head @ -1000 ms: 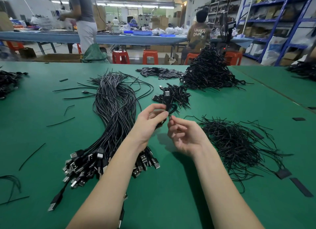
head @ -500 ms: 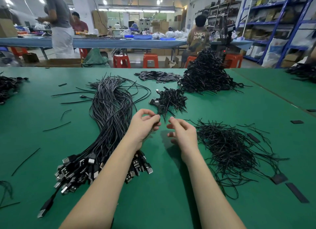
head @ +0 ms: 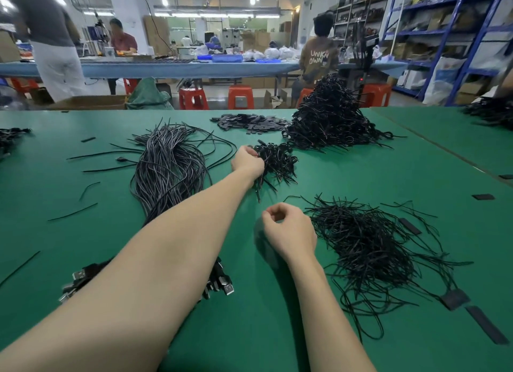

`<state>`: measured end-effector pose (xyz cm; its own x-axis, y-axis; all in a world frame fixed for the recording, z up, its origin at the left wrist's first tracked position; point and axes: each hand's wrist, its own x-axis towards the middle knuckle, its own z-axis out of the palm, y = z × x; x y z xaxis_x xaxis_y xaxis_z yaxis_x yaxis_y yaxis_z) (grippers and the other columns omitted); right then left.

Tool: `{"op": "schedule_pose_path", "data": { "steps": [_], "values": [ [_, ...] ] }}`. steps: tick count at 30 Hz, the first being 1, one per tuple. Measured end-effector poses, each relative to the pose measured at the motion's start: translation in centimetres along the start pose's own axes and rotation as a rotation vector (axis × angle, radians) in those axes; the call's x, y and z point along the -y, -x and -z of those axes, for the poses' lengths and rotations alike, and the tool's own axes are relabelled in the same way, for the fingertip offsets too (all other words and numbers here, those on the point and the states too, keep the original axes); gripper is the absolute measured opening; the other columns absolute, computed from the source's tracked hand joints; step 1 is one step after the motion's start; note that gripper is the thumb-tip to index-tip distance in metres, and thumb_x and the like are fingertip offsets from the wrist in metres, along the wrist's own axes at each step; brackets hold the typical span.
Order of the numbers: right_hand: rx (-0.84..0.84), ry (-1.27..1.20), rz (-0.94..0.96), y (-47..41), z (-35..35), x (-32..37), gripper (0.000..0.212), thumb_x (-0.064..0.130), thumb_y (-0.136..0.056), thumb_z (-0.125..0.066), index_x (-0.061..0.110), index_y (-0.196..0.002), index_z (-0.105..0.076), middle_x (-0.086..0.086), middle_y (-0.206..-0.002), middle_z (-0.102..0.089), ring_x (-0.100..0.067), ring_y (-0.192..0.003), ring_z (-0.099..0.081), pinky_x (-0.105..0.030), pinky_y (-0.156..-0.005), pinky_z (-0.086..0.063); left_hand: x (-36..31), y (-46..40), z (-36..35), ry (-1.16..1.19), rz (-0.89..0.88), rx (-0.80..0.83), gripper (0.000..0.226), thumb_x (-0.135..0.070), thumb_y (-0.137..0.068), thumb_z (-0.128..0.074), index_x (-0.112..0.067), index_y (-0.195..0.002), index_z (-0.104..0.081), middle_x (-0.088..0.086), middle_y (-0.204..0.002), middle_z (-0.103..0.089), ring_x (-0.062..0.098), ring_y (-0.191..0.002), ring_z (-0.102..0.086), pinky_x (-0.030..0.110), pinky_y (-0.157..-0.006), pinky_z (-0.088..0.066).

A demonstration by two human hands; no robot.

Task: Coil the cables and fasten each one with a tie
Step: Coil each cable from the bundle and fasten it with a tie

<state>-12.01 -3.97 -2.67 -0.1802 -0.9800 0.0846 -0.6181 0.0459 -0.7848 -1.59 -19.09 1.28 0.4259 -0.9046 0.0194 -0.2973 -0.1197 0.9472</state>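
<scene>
Two hands, four cable piles. Left hand (head: pixel 247 162) reached out, touching small coiled pile (head: pixel 277 160), grip unclear. Right hand (head: pixel 288 232) loosely curled, empty, beside tie heap (head: pixel 369 246).

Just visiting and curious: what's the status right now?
Left hand reaching into small coiled-cable pile. Right hand loosely curled, empty, beside tie pile. Nothing in the way.

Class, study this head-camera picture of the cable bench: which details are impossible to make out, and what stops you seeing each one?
- Left hand fingertips, head view: buried in the small coil pile, so its grip cannot be told.
- Plug ends of the loose cables: mostly covered by the left forearm.
- Right hand: curled; anything thin pinched inside is too small to see.
- Cable heap at the left edge: cut off by the frame.
</scene>
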Motion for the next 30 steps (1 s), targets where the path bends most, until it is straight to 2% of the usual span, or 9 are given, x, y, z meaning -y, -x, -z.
{"op": "schedule_pose_path", "data": {
  "steps": [3,5,7,10,13,17,19,25,30],
  "values": [
    [0.014,0.008,0.006,-0.2,0.1,-0.1,0.013,0.041,-0.090,-0.058,0.033,-0.083,-0.064,0.024,-0.076,-0.062,-0.011,-0.083,-0.060,-0.025,-0.066,-0.037,0.8,0.1,-0.2,-0.056,-0.013,-0.009,0.024,-0.004,-0.085,-0.054,-0.021,-0.100,-0.062,0.004,-0.119,-0.064,0.018,-0.094,-0.058,0.020,-0.067,-0.042],
    [0.017,0.016,0.005,-0.2,0.1,-0.1,0.012,0.041,-0.090,-0.059,0.034,-0.082,-0.064,0.025,-0.075,-0.061,-0.012,-0.083,-0.059,-0.025,-0.067,-0.036,1.2,0.2,0.0,-0.096,-0.040,-0.009,0.025,-0.006,-0.084,-0.056,-0.024,-0.100,-0.065,0.004,-0.121,-0.064,0.020,-0.108,-0.059,0.026,-0.085,-0.050],
    [0.024,0.018,0.002,-0.3,0.1,-0.1,0.012,0.041,-0.089,-0.059,0.034,-0.081,-0.065,0.025,-0.076,-0.061,-0.012,-0.084,-0.059,-0.025,-0.068,-0.037,1.6,0.6,0.6,-0.098,-0.057,-0.030,0.026,-0.009,-0.085,-0.059,-0.021,-0.106,-0.066,0.006,-0.123,-0.062,0.023,-0.115,-0.058,0.035,-0.101,-0.048],
    [0.038,0.016,0.002,-0.2,0.2,0.0,0.012,0.040,-0.089,-0.058,0.034,-0.081,-0.065,0.024,-0.077,-0.063,-0.013,-0.086,-0.061,-0.026,-0.071,-0.039,2.7,2.5,2.3,-0.101,-0.083,-0.022,0.021,-0.017,-0.087,-0.063,-0.019,-0.107,-0.060,0.005,-0.117,-0.062,0.021,-0.106,-0.060,0.033,-0.094,-0.048],
    [0.037,0.030,0.018,0.1,0.4,0.2,0.012,0.040,-0.089,-0.059,0.033,-0.084,-0.067,0.019,-0.081,-0.065,-0.017,-0.089,-0.062,-0.026,-0.073,-0.040,3.5,5.9,5.3,-0.213,-0.148,0.172,0.011,-0.030,-0.089,-0.066,-0.024,-0.096,-0.061,-0.002,-0.106,-0.068,0.015,-0.096,-0.062,0.028,-0.082,-0.045],
    [0.022,0.081,0.059,0.7,0.3,0.3,0.014,0.043,-0.089,-0.061,0.032,-0.083,-0.065,0.016,-0.075,-0.062,-0.019,-0.088,-0.061,-0.026,-0.073,-0.039,4.2,10.7,9.4,-0.484,-0.313,0.464,0.017,-0.047,-0.092,-0.058,-0.032,-0.089,-0.066,-0.008,-0.097,-0.072,0.013,-0.094,-0.065,0.031,-0.086,-0.049],
    [0.025,0.104,0.089,1.0,0.1,0.5,0.013,0.043,-0.089,-0.061,0.033,-0.081,-0.065,0.020,-0.070,-0.058,-0.017,-0.086,-0.060,-0.025,-0.073,-0.039,4.6,12.2,10.7,-0.485,-0.332,0.452,0.024,-0.046,-0.095,-0.053,-0.029,-0.085,-0.068,-0.008,-0.088,-0.073,0.015,-0.088,-0.068,0.032,-0.084,-0.052],
    [0.118,0.133,0.153,2.0,0.6,0.9,0.010,0.038,-0.088,-0.063,0.032,-0.086,-0.070,0.017,-0.081,-0.067,-0.016,-0.092,-0.066,-0.027,-0.079,-0.050,4.8,12.9,11.2,-0.266,-0.313,0.345,0.034,-0.038,-0.102,-0.047,-0.023,-0.080,-0.069,-0.010,-0.082,-0.074,0.007,-0.069,-0.071,0.030,-0.082,-0.055],
    [0.411,0.055,0.329,3.7,1.2,2.2,0.006,0.036,-0.089,-0.073,0.035,-0.083,-0.074,0.015,-0.084,-0.072,-0.008,-0.083,-0.066,-0.024,-0.075,-0.047,5.1,12.5,11.4,-0.259,-0.350,0.292,0.039,-0.040,-0.102,-0.047,-0.024,-0.074,-0.070,-0.014,-0.074,-0.072,0.004,-0.068,-0.068,0.023,-0.072,-0.049]
  ]
}}
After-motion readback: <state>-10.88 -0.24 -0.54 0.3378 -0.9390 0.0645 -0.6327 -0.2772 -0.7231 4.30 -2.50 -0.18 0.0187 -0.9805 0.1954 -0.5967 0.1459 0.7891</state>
